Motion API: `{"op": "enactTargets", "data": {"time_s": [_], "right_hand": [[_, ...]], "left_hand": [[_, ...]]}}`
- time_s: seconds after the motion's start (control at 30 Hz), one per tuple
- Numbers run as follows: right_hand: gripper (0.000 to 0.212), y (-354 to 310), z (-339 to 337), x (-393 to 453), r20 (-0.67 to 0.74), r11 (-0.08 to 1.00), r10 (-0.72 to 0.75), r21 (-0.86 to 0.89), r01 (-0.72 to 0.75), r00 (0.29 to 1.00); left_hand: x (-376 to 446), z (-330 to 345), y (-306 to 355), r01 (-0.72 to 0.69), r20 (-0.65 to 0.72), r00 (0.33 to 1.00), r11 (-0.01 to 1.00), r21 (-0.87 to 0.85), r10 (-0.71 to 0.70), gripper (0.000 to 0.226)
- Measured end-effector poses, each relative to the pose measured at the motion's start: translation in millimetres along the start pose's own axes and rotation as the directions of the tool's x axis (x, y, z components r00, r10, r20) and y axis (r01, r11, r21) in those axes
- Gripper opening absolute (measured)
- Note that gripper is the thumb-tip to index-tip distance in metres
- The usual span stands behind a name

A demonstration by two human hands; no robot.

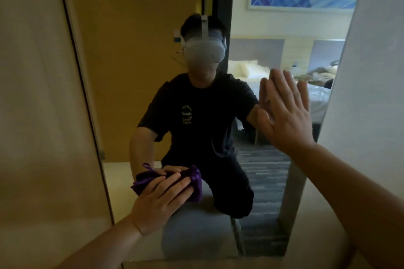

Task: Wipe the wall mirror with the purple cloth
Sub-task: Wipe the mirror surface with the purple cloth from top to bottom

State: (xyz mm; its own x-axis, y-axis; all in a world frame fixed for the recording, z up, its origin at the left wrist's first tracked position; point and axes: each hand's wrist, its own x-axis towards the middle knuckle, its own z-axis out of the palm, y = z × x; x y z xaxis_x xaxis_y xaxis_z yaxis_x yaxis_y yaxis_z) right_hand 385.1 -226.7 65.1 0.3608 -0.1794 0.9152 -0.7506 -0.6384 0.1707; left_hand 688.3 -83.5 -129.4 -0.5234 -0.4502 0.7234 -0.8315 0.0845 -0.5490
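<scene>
Left hand [160,200] reaching fwd from bottom-left, forearm angled up, palm down, fingers straight and together, pressing flat onto the bunched purple cloth [194,183] against the tall frameless wall mirror [131,72]. Cloth sits under the fingertips, low on the glass, spilling out left and right of the fingers, a small loop sticking up at its top-left. Right hand [286,113] up high on the right, arm coming in from bottom-right, palm flat on the glass nr the mirror's right edge, fingers straight and spread a bit, holding nothing. Its reflection meets it fingertip to fingertip. In the glass: person in a black t-shirt w/ grey headset, kneeling on a grey cushioned stool [196,233], beds w/ white pillows behind, blue framed picture [302,1] on the far wall
</scene>
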Motion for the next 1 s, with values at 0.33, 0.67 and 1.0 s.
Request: {"op": "enactTargets", "data": {"time_s": [0.33, 0.67, 1.0], "right_hand": [[0.063, 26.8, 6.6, -10.2, -0.016, 0.995, 0.023, -0.096, -0.024, 1.000], [0.063, 30.6, 8.9, -10.2, -0.085, 0.997, -0.005, -0.075, -0.001, 0.996], [0.054, 31.9, 9.3, -10.9, -0.196, 0.999, -0.042, -0.002, 0.042, 0.980]], "left_hand": [[140.9, -56.2, -44.2, 0.071, -0.284, 0.952, 0.983, -0.168, -0.118, 0.035], [310.5, -79.1, -96.5, 0.042, -0.320, 0.947, 0.998, 0.054, -0.022, 0.041], [209.5, -29.4, -21.5, -0.074, -0.200, 0.976, 0.996, 0.048, 0.082, 0.045]]}}
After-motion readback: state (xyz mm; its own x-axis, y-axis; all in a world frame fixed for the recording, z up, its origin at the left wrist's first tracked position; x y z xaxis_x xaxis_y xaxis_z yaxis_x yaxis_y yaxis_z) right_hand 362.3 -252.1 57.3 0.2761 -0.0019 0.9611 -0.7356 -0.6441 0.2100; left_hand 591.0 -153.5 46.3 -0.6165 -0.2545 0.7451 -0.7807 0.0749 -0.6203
